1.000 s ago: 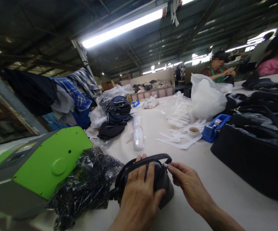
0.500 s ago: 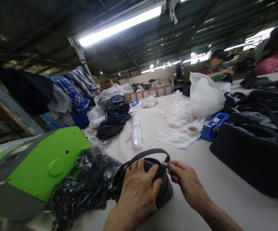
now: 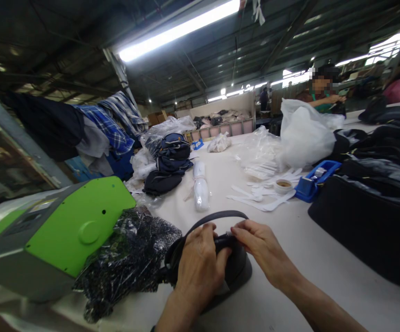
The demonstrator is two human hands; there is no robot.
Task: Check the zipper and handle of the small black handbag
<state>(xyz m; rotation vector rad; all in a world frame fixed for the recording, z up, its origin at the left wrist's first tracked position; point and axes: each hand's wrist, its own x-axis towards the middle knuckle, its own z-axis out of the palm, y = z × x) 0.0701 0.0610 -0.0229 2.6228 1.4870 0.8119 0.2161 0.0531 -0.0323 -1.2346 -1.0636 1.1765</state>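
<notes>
While the left hand point(image 3: 201, 263) grips the top of the bag point(image 3: 241, 274), fingers over and thumb on the near side, the right hand point(image 3: 264, 249) pinches a small pale piece point(image 3: 229, 234) at its right end; too small to tell what it is. Hands are close together, both on the bag. Bag sits on the near-centre tabletop point(image 3: 217, 180), handle point(image 3: 225, 214) arching up on the far side. Left: black plastic point(image 3: 127, 258), crumpled, against a green machine point(image 3: 82, 221). Far of the bag: white bundle point(image 3: 200, 189) in clear wrap. Far right: white strips point(image 3: 269, 203), tape roll point(image 3: 283, 186) just beside a blue dispenser point(image 3: 315, 182), then large black bags point(image 3: 359, 226).
</notes>
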